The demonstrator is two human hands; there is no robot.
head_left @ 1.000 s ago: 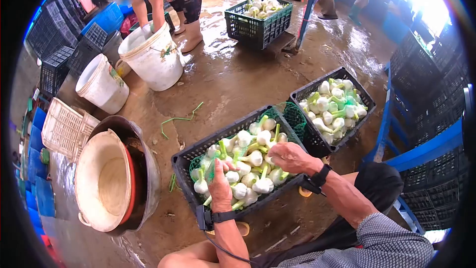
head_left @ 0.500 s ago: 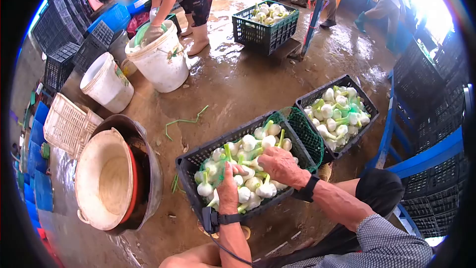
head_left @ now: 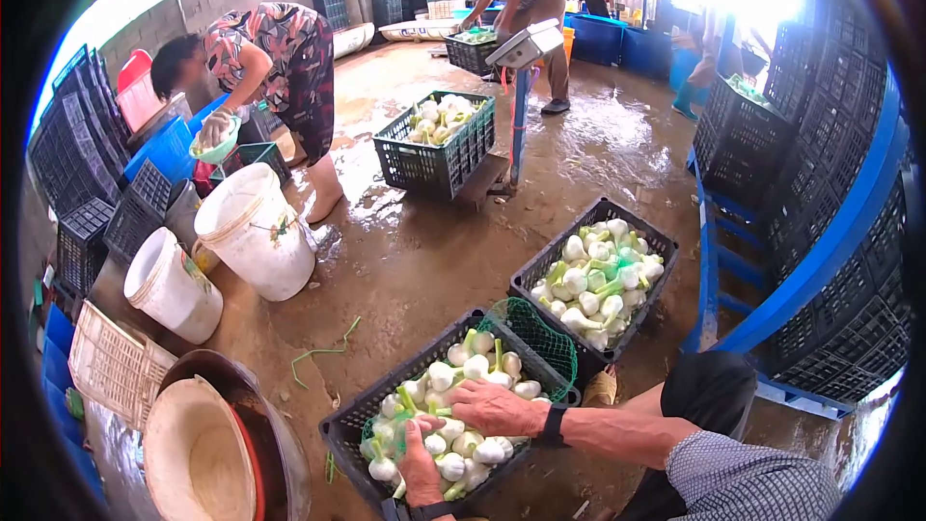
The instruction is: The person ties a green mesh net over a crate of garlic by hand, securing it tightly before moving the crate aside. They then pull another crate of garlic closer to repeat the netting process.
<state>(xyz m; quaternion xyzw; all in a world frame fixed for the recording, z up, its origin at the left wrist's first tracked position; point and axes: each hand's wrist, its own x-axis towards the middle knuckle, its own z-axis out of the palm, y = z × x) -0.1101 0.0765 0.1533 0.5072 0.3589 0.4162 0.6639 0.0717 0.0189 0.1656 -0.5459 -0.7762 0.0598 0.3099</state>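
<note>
Both my hands are over a black crate filled with white garlic bulbs with short green stems. My left hand is at the crate's near left, thumb raised and apart from the finger that shows; its other fingers are hidden among the bulbs and green netting. Palm down, my right hand lies across the bulbs in the middle, fingers stretched to the left. A dark green mesh drapes over the far right corner. Beyond it sits a second black crate of garlic bulbs.
At left stand nested basins, a white basket and white buckets. A green crate of garlic rests on a scale. A co-worker bends near the buckets. A blue frame with stacked crates stands right.
The view has tilted up, so the crates appear lower. My right hand has flattened out over the bulbs. The co-worker's hands have come out of the bucket with something pale green.
</note>
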